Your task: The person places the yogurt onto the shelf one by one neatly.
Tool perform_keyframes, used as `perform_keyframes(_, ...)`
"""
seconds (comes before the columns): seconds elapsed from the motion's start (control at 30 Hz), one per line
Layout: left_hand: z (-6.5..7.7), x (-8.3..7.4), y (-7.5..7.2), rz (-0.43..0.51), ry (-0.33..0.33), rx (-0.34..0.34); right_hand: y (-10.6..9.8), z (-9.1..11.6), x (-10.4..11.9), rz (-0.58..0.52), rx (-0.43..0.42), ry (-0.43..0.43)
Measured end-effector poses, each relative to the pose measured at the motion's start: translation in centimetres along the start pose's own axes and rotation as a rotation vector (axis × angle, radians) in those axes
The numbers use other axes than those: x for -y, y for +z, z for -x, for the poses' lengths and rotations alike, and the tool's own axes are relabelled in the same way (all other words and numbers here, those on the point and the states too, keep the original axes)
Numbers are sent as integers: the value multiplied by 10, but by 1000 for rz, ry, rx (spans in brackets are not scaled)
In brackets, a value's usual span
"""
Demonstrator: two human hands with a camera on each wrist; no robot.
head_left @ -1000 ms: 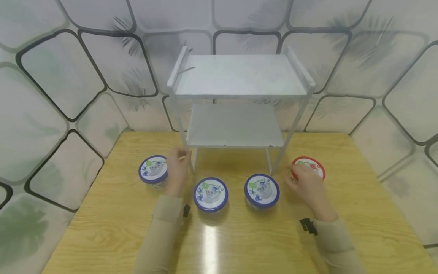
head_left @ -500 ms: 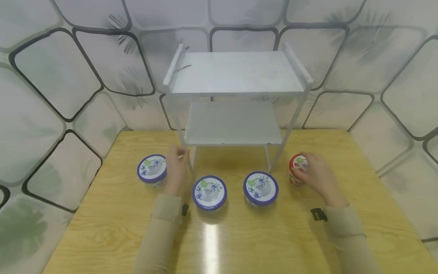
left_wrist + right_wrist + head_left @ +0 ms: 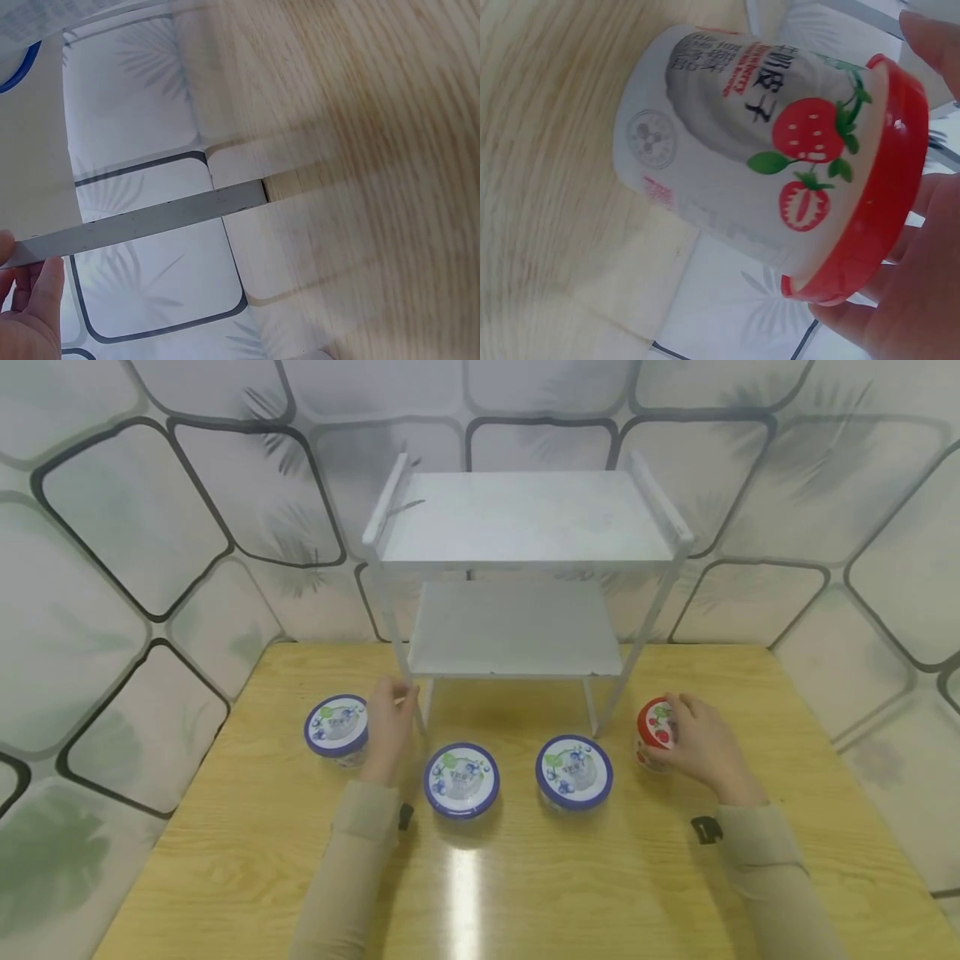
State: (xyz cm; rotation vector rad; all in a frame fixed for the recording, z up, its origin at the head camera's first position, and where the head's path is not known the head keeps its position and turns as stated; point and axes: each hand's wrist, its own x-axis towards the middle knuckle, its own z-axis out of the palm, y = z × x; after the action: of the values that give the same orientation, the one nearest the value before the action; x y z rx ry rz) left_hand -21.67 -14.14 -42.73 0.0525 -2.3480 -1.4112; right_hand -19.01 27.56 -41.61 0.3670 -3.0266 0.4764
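Observation:
With thumb and fingers, my left hand point(image 3: 387, 731) pinches the front left leg point(image 3: 150, 221) of a white two-tier shelf rack point(image 3: 517, 522). My right hand point(image 3: 707, 750) holds a white cup point(image 3: 727, 161) with strawberry pictures and a red lid point(image 3: 655, 727), beside the rack's front right leg. In the right wrist view the thumb and fingers lie around the rim of that lid, and the cup's base is close to the wooden tabletop. The lid's right part is hidden under the hand in the head view.
Three blueberry cups with blue-rimmed lids stand on the wooden table point(image 3: 525, 885): a left cup point(image 3: 335, 727) beside my left hand, a middle cup point(image 3: 461, 782) and a right cup point(image 3: 573, 774) before the rack. A patterned wall covering point(image 3: 225, 593) rises behind.
My right hand has shifted from the left part of the red-lidded cup to its right side and now grips the lid's rim. My left hand stays on the rack's leg.

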Motion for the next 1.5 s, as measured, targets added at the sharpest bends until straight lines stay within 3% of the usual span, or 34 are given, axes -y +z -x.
perform_keyframes(0.53,0,4,1,4,31,0,7,-5,-9,27,24,24)
perform_keyframes(1.07,0,5,2,-23,78,-20,10,-4,-14,-23,-6,21)
perform_keyframes(1.5,1,1,1,-15,59,-14,15,3,-27,-113,-6,68)
